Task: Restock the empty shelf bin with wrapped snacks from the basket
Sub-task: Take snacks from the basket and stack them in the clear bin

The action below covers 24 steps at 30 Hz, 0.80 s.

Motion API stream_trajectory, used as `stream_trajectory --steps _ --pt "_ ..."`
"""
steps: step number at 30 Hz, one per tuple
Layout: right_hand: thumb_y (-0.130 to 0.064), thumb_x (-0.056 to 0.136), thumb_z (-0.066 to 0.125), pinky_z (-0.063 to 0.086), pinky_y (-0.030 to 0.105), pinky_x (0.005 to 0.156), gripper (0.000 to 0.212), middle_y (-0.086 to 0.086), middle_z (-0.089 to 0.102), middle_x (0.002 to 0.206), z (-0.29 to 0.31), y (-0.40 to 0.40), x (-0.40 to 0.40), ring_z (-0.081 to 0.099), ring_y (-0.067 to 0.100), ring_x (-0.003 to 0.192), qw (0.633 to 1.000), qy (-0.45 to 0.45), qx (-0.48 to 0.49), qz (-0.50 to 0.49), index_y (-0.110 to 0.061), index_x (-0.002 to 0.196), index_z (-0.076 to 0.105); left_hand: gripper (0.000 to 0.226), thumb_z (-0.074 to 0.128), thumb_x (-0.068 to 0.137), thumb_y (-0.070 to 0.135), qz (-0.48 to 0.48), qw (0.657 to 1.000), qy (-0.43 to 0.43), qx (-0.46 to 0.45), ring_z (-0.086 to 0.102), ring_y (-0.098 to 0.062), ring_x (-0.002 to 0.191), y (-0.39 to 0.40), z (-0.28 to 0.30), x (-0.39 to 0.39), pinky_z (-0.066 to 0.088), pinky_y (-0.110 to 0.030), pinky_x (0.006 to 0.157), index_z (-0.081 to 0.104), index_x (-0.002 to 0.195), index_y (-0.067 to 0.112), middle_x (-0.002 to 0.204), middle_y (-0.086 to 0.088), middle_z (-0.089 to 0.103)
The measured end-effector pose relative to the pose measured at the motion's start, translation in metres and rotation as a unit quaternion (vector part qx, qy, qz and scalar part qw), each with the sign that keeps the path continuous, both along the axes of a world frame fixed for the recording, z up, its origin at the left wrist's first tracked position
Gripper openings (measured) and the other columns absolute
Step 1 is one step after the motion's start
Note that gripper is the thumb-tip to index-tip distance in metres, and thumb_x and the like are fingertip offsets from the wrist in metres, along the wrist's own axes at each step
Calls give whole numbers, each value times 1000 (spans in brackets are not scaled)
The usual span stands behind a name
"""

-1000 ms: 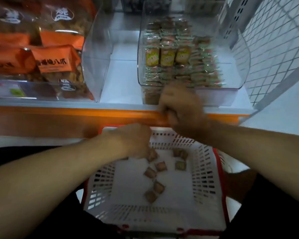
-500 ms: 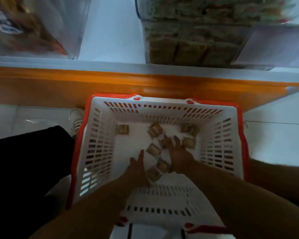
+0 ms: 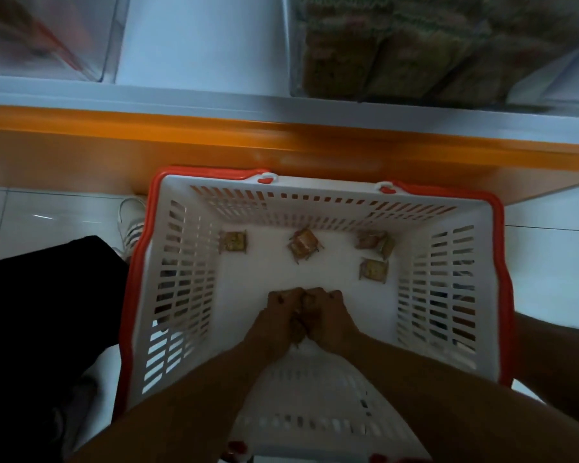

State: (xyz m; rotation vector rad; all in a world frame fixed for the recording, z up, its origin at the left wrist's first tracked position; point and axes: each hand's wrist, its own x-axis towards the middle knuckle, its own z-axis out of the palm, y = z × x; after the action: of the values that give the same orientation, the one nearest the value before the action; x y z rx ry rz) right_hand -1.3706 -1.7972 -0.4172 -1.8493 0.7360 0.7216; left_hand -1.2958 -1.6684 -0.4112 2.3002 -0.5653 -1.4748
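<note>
Cupping wrapped snacks [image 3: 300, 304] between left hand [image 3: 279, 317] and right hand [image 3: 328, 320] in the basket [image 3: 488, 295], spillage is risked if lifted loosely.

Slotted plastic basket [image 3: 181, 295], glossy tiled floor [image 3: 549, 272]

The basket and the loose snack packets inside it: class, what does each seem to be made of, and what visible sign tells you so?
Basket: moulded plastic by the look of it, white with a red rim, smooth; the even slotted walls suggest moulding.

Snack packets, such as the one at far left: probably thin plastic film wrap, brownish, slightly crinkled with sealed edges; too blurred to be sure.
</note>
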Motion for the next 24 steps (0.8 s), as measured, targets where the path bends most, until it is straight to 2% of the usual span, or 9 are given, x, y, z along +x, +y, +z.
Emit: stream_trajectory --steps 2,6,8,12,15,17,19,21,24 --pt "-3 89 70 40 12 90 46 12 58 125 11 -13 12 56 28 118 998 29 63 -7 -4 132 55 67 66 93 10 51 998 26 -20 58 -32 124 -4 6 12 47 -37 107 36 152 19 144 -16 48" --pt "23 72 69 60 42 87 58 26 63 123 45 -27 34 67 29 98 964 97 230 -92 4 126 58 43 54 95 -5 182 970 158 -33 69 -19 94 -21 31 29 60 -33 86 50 129 21 111 -7 64" --pt "21 76 68 58 49 91 59 24 63 124 62 -32 43 66 35 105 962 106 234 -96 -2 128 56 27 45 104 2 298 924 236 -46 70 -15 79 -29 52 33 62 -30 67 56 111 26 102 -6 61" --pt "8 88 60 58 51 91 38 16 67 110 119 -45 67 67 32 98 976 70 200 -57 -11 121 61 21 47 106 21 416 836 348 -78 76 -35 87 -42 92 51 62 -45 72 64 118 24 111 -18 71" --pt "0 87 64 63 44 81 43 9 69 109 182 -54 80 70 25 97 987 29 154 -24 -20 125 59 29 60 93 13 387 811 414 -144 73 -38 100 -47 136 73 60 -46 79 70 120 12 117 -22 71" --pt "-7 86 72 63 36 71 44 6 67 103 228 -61 83 68 23 92 991 34 131 20 -22 125 60 38 67 78 5 299 826 442 -181 72 -32 100 -45 173 87 58 -40 80 71 115 11 113 -19 71" --pt "-9 90 68 59 29 61 34 6 59 86 277 -67 84 60 20 79 989 59 121 55 -12 124 61 47 82 72 15 230 835 465 -182 67 -27 98 -42 212 98 55 -35 80 69 117 12 113 -17 67" --pt "-4 95 57 56 24 55 18 6 57 78 323 -71 83 57 15 67 985 52 138 92 -6 112 62 41 87 74 26 181 823 500 -201 69 -24 93 -41 249 107 55 -29 74 74 111 16 109 -12 70" --pt "-2 94 55 55 25 57 18 -4 71 78 385 -83 82 64 15 68 977 -44 157 140 -10 106 65 19 74 89 31 84 799 544 -240 72 -13 84 -47 309 118 56 -22 70 78 107 24 99 -1 76"
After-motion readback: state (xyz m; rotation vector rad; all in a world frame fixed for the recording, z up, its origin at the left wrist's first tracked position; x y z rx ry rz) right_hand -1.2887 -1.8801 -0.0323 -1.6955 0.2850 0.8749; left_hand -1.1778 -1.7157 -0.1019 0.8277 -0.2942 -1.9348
